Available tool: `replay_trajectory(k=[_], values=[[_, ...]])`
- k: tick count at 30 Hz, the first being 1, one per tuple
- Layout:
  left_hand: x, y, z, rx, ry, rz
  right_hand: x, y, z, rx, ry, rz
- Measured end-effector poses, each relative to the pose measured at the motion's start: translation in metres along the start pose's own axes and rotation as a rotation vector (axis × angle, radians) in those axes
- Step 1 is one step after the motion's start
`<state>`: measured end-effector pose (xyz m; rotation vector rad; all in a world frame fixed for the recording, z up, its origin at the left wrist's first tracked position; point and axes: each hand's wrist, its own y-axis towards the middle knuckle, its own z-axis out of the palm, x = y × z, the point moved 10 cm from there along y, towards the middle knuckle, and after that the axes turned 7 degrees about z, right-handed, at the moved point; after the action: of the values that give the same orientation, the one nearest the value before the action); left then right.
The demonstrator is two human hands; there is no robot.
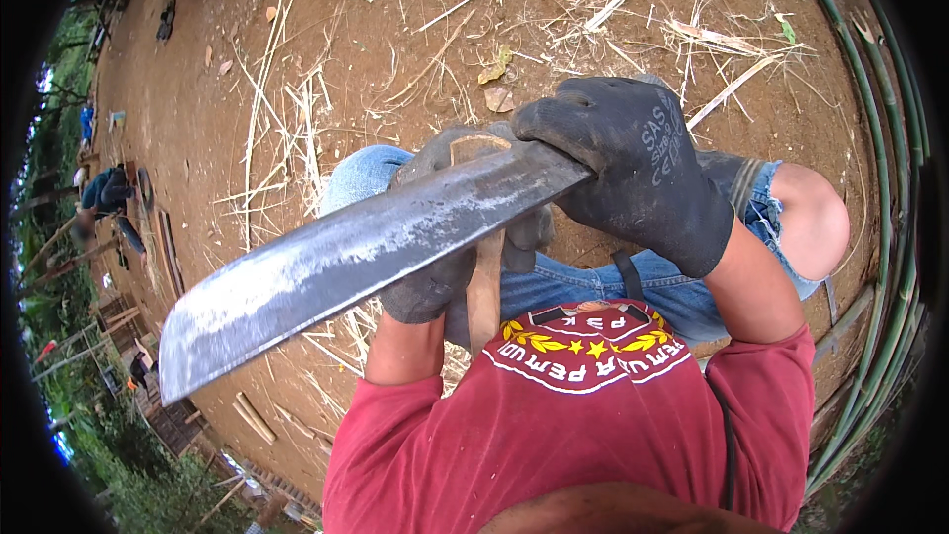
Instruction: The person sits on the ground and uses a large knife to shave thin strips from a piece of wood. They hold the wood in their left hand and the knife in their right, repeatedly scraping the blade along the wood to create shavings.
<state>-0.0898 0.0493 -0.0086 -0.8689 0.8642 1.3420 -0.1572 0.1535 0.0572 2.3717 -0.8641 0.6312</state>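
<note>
In my right hand (633, 163), in a dark grey work glove, the fingers are closed around the handle end of a machete (381, 252). Its broad, square-tipped blade reaches across to the lower left, its steel scratched and shiny. Behind the blade, my gloved left hand (430, 287) is partly hidden. It grips a pale brown wooden or bamboo strip (484, 292), whose lower end points toward my red shirt. The strip's curved upper end shows just above the blade's back edge. Where blade and strip cross, I cannot tell whether they touch.
Pale split strips (306, 138) and shavings (712, 40) litter the brown dirt around my knees. Long green bamboo poles (880, 237) curve along the right side. Far off at the left, another person (107, 190) is near some logs, with greenery behind.
</note>
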Motion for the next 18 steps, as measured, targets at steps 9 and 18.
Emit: replay_trajectory(k=[9, 18], values=[[-0.019, 0.012, 0.009, -0.064, -0.1, -0.038, -0.176, -0.02, 0.011, -0.158, -0.061, 0.646], [-0.007, 0.01, -0.007, -0.277, 0.096, -0.073, -0.051, -0.002, -0.004, 0.007, 0.281, 0.433]])
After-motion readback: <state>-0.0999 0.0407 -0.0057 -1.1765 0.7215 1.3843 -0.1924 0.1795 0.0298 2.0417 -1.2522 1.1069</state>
